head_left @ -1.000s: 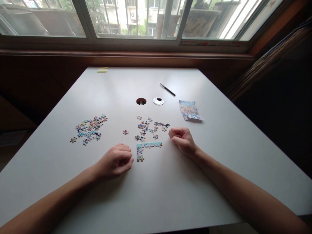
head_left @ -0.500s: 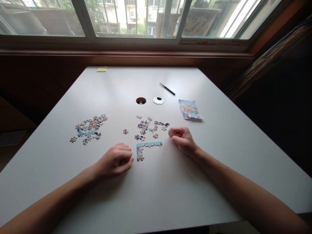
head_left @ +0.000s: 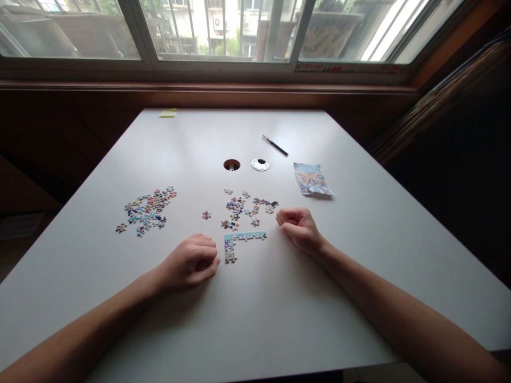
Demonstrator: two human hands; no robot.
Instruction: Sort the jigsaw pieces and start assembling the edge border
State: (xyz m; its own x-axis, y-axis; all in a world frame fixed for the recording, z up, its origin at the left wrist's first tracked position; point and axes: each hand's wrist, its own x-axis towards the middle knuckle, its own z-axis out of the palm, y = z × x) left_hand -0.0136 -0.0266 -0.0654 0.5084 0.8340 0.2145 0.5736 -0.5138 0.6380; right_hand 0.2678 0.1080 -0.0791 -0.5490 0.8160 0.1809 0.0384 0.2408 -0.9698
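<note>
My left hand (head_left: pixel 194 260) rests on the white table (head_left: pixel 247 319) as a loose fist, just left of the joined jigsaw border (head_left: pixel 245 235). That border forms an L: a light-blue top strip and a short column down its left side. My right hand (head_left: pixel 298 227) is also curled into a fist, right of the border and close to a loose group of jigsaw pieces (head_left: pixel 235 206). Nothing shows in either hand. A single pinkish jigsaw piece (head_left: pixel 206 215) lies above my left hand. Farther left spreads a bigger heap of jigsaw pieces (head_left: pixel 147 210).
Beyond my right hand lies a creased picture sheet (head_left: pixel 313 179). A black pen (head_left: pixel 275 145) is behind it. Near the table's middle are a round hole (head_left: pixel 232 165) and its silver cover (head_left: pixel 260 165). A yellow sticky note (head_left: pixel 168 113) is at the far edge, below the window.
</note>
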